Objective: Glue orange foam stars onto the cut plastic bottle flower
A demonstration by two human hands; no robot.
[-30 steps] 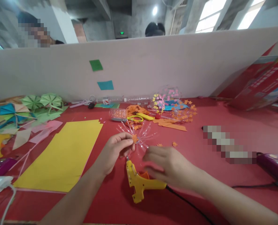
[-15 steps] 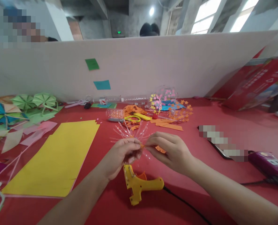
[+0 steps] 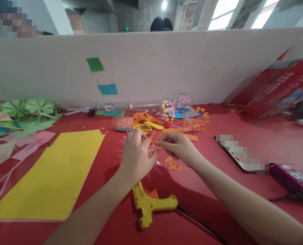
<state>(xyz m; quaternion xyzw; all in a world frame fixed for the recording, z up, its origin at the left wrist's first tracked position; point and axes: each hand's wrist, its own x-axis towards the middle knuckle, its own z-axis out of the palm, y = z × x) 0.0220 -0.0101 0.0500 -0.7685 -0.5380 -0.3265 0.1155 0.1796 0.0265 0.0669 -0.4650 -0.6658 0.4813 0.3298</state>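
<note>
- Clear, fanned outward as plastic strips (image 3: 158, 164) from beneath left hand (image 3: 136, 158).
- Held left thumb apart from bent fingers; could not tell any grip.
- Pinched an orange piece (image 3: 155, 144), near left thumb, at fingertips of right hand (image 3: 177, 146); could not tell its long axis.

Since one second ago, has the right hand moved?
Yes. Judged against the yellow glue gun, the right hand has moved forward, farther away from it.

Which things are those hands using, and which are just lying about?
Probably for the job:
clear plastic strips
loose orange stars
yellow glue gun

Seemingly just lying about:
yellow paper
green folded paper shapes
red box
</note>
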